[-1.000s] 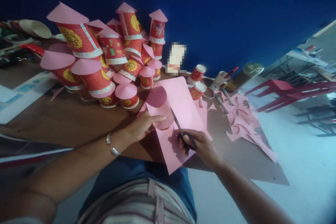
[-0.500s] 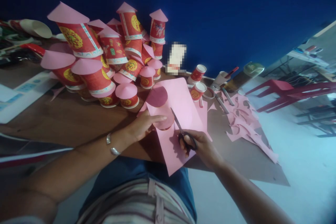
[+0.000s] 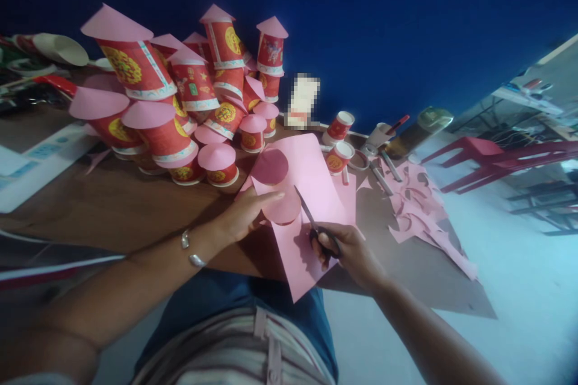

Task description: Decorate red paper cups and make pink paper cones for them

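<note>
A pink paper sheet point(image 3: 316, 183) lies partly over the near edge of a brown table point(image 3: 126, 204). My left hand point(image 3: 246, 213) pinches the sheet's left side, fingers pressed on a half-cut round piece. My right hand point(image 3: 347, 252) grips black-handled scissors point(image 3: 313, 222), whose blades point up into the sheet along the curved cut. A round hole shows near the sheet's far corner.
Several red paper cups with pink cone tops point(image 3: 180, 102) crowd the table's far left. Two small red cups point(image 3: 339, 141), tape rolls, tools and pink paper scraps point(image 3: 419, 204) lie to the right. A red plastic chair point(image 3: 497, 159) stands beyond.
The scissors handles have closed a little and my right hand has shifted slightly right. The cut round piece has lifted a bit under my left fingers.
</note>
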`<action>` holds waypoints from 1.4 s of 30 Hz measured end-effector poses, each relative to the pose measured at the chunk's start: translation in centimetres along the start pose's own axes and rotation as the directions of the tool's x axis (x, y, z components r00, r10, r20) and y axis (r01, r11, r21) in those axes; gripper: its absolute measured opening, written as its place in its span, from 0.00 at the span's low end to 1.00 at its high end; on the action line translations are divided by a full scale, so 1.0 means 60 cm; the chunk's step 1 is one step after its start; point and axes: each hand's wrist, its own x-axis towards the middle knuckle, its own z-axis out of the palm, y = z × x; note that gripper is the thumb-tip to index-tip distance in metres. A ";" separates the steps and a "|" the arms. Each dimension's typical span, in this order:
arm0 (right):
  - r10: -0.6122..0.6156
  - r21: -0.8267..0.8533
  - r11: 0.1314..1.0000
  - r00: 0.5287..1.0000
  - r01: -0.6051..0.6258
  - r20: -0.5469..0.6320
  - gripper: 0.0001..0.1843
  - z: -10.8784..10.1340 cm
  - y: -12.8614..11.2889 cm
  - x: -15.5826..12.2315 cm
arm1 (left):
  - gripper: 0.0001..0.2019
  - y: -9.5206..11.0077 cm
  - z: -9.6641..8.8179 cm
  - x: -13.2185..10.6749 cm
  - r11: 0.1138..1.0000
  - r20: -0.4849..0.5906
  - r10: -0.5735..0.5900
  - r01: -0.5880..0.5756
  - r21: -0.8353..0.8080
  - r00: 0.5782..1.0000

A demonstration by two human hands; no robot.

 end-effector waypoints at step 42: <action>0.115 -0.037 0.993 0.993 -0.116 -0.042 0.26 -0.015 -0.021 0.006 | 0.16 0.022 -0.011 0.009 0.944 0.092 0.291 -0.301 0.137 0.952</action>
